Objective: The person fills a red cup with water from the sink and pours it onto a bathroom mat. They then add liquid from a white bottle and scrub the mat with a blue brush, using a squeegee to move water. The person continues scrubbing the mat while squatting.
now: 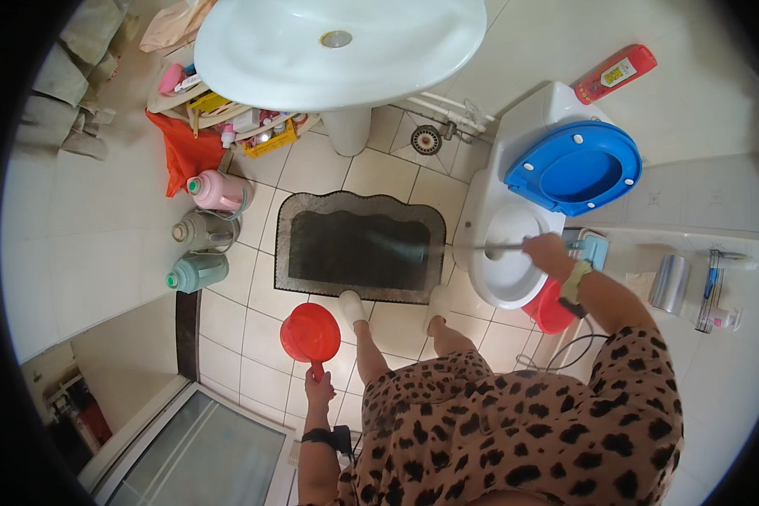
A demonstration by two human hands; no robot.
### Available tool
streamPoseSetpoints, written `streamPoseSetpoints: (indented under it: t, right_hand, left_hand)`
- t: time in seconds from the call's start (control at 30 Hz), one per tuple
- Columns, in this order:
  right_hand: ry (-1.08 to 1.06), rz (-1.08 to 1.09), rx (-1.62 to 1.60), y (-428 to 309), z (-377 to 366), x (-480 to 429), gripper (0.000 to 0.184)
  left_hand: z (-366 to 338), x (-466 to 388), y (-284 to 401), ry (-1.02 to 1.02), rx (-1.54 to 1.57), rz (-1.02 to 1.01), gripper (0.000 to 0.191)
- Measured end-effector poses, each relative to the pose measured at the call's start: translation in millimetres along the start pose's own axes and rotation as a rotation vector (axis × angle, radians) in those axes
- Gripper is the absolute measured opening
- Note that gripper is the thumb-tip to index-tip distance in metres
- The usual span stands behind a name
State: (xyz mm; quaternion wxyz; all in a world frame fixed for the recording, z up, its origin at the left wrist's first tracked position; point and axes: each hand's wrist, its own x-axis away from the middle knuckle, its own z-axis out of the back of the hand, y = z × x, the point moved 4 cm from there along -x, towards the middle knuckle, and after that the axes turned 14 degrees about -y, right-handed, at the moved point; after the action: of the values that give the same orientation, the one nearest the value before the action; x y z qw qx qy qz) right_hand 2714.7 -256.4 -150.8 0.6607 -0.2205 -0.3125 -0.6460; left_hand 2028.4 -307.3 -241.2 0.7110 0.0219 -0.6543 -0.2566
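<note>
My left hand (319,387) grips the handle of a red plastic dipper (310,332), held out over the tiled floor. In my right hand (547,252), fingers closed, is a thin metallic-looking handle (503,246) that points left over the toilet bowl (512,278). Its left end is blurred above the right edge of a dark floor mat (360,250), so what it carries cannot be told. The blue toilet seat (575,171) is raised against the cistern. Behind my right hand, partly hidden, a red bucket (551,310) stands beside the toilet.
Thermos flasks, pink (221,190), grey (205,231) and green (199,272), line the left wall. A washbasin (341,76) and a crowded corner shelf (253,129) are at the top. A red bottle (617,74) stands behind the toilet. A cable (566,351) loops near my right arm.
</note>
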Motion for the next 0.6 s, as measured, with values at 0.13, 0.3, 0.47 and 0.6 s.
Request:
streamPoseSetpoints:
  t: [0.13,0.3,0.47,0.6]
  right_hand:
    - [-0.236,-0.010,0.164,-60.0,-47.7,-56.5,0.010]
    - [-0.150,-0.119,0.293,-24.5,-40.0,-124.5,0.015]
    - [-0.012,-0.224,0.453,29.4,31.0,-164.4,0.018]
    - [-0.202,-0.291,0.366,33.0,69.8,-164.0,0.020]
  left_hand:
    - [3.6,-4.3,3.5,-0.004,0.026,0.017,0.039]
    - [3.4,3.1,7.2,-0.016,0.038,-0.026,0.036]
    - [11.4,9.4,1.6,-0.019,0.078,-0.021,0.037]
    - [26.3,15.1,-4.6,0.004,0.137,-0.030,0.038]
